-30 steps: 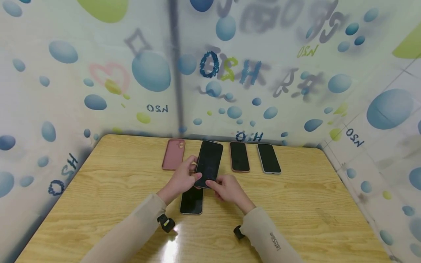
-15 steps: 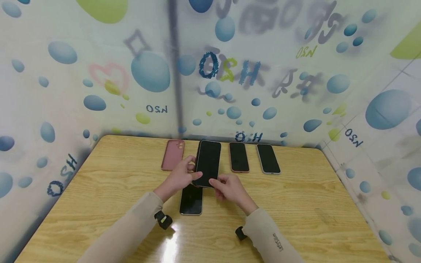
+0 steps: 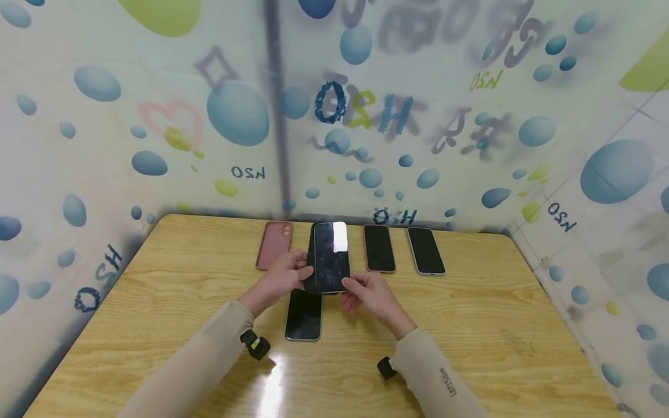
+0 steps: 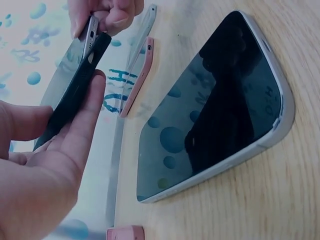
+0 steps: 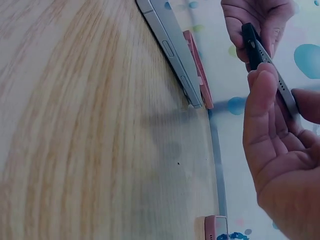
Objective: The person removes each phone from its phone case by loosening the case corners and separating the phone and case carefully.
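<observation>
A dark-screened smartphone point(image 3: 333, 255) is held above the table, tilted apart from a black phone case point(image 3: 310, 283) behind it. My left hand point(image 3: 278, 281) grips the case along its left side, thumb in front and fingers behind. With thumb and fingers my right hand point(image 3: 377, 297) pinches the phone's lower right corner. The left wrist view shows a gap between the phone's silver edge and the case point(image 4: 75, 92) at the bottom end. In the right wrist view, the phone's edge point(image 5: 284, 92) lies between the right thumb and fingers. Below the hands, another smartphone point(image 3: 304, 318) lies face up.
A pink phone case point(image 3: 274, 244) lies at the back left of the wooden table point(image 3: 496, 348). To the right of the hands lie a pink-edged phone point(image 3: 380, 248) and a white-edged phone point(image 3: 426, 251). A patterned wall point(image 3: 324, 157) stands behind the table.
The phone's lower right part has come away from the case, exposing more of the case at the left. My left hand moved slightly left, the right slightly right. Glare now shows on the screen.
</observation>
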`<state>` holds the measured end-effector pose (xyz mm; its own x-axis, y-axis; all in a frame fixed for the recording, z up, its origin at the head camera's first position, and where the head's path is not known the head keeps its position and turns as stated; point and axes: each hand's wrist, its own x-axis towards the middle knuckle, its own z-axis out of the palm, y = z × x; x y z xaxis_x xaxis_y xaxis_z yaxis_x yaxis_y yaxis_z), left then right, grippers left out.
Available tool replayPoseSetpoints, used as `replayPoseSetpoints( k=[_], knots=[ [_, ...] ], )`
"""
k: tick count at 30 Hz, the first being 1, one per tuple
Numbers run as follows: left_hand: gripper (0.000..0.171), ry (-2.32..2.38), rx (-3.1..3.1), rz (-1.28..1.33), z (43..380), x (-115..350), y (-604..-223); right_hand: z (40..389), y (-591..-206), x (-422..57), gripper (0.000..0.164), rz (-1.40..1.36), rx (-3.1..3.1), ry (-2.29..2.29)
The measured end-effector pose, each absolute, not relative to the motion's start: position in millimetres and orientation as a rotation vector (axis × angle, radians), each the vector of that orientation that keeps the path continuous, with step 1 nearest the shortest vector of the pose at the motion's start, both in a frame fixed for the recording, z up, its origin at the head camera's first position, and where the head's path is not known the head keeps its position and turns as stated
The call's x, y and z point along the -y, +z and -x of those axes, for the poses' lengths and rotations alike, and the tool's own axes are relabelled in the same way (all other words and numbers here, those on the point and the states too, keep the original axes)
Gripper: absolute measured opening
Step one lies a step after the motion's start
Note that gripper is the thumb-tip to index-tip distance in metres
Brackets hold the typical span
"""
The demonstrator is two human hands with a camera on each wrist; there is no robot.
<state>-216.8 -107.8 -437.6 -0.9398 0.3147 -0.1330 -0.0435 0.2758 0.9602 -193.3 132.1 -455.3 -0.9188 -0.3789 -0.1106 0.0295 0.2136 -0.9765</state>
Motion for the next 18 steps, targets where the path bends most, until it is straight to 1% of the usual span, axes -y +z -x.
replayPoseSetpoints(
  k=[5, 12, 18],
  knots=[
    [0.033, 1.738, -2.205, -0.222, 220.7, 110.4, -439.5, 193.7, -456.7, -134.6, 0.037, 0.320, -2.128, -1.815],
    [0.033, 1.749, -2.178, -0.233, 223.7, 112.4, -441.5, 191.9, -459.9, -138.2, 0.031, 0.274, -2.144, -1.853],
    [0.034, 1.738, -2.180, -0.226, 225.1, 112.8, -440.2, 190.4, -460.2, -139.5, 0.030, 0.248, -2.160, -1.867]
  ],
)
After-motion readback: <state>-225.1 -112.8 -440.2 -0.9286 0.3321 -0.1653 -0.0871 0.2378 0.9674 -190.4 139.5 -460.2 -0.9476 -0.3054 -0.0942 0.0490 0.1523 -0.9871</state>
